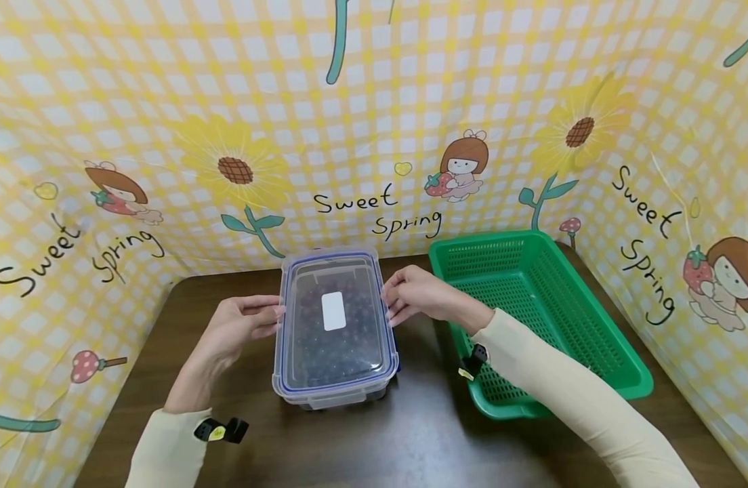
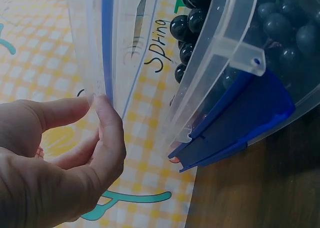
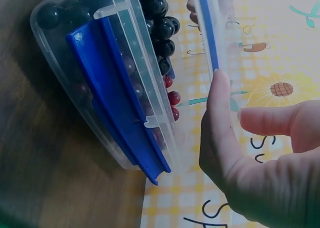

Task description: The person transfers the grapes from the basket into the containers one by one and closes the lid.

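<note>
A clear plastic lid [image 1: 309, 278] with a blue seal and a white label [image 1: 334, 311] is raised above a clear food container [image 3: 55, 43]. My left hand [image 1: 240, 329] pinches the lid's left edge between thumb and fingers. At the opposite edge, my right hand [image 1: 425, 295] holds the lid by its fingertips. Glossy, round dark fruits [image 2: 192, 23] fill the container, with a few red ones [image 3: 173, 98] among them; their exact kind is unclear. Blue side latches [image 2: 240, 118] hang down on the container, as the wrist views show.
A green perforated plastic basket [image 1: 636, 388] stands to the right, under my right forearm. The brown wooden table [image 1: 325, 454] lies below everything. Yellow checked cloth [image 1: 362, 122] with printed flowers rises behind the table and along both sides.
</note>
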Demonstrator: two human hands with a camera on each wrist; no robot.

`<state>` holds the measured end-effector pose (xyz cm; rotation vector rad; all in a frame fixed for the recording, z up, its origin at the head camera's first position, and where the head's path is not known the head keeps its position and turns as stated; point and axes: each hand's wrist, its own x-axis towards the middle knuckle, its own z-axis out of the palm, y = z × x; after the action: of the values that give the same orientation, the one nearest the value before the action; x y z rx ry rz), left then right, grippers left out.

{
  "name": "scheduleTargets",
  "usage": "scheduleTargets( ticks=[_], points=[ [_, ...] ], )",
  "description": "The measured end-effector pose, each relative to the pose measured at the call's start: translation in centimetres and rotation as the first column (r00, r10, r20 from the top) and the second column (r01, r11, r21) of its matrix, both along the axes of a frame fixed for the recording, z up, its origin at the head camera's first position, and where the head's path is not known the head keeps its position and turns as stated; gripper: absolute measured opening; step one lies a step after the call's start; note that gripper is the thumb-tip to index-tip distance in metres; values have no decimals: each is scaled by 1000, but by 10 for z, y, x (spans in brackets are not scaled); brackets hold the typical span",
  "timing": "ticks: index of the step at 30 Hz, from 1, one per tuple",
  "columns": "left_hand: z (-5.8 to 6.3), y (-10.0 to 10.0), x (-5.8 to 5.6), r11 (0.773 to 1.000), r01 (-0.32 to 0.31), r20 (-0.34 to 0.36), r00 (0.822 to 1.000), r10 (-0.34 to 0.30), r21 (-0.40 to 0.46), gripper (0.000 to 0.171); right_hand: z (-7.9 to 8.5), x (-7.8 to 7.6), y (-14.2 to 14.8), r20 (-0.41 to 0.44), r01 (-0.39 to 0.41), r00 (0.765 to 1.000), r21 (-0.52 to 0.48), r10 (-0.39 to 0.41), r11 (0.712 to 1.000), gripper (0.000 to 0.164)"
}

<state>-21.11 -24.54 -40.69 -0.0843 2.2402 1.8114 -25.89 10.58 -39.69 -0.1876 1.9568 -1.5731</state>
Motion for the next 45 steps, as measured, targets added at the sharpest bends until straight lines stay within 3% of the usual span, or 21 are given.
scheduleTargets(
  ticks=[11, 19, 27, 34, 39, 42, 45],
  points=[
    [-7, 2, -5, 998, -4, 31, 1000, 3, 57, 60, 0, -5, 3, 54, 12, 998, -18, -11, 1000, 30],
    [-1, 1, -2, 997, 5, 14, 1000, -6, 82, 54, 3, -8, 6, 78, 62, 995, -62, -57, 996, 35],
    [5, 2, -1, 993, -28, -5, 1000, 29, 112, 48, 15, -5, 8, 10, 63, 998, -106, -63, 992, 28],
    [22, 5, 7, 978, -78, -89, 991, 97, 196, 37, 36, 1, 5, -88, 84, 992, -119, -95, 989, 32],
    [33, 11, 11, 965, -86, -247, 958, 149, 248, 21, 49, 5, 6, -173, 98, 976, -185, -130, 978, 26],
    [37, 15, 12, 970, -95, -362, 916, 172, 223, 17, 55, 6, 7, -207, 122, 964, -211, -167, 970, 24],
    [39, 18, 13, 974, -123, -464, 863, 198, 188, 14, 58, 7, 8, -251, 141, 948, -226, -198, 964, 25]
  ],
)
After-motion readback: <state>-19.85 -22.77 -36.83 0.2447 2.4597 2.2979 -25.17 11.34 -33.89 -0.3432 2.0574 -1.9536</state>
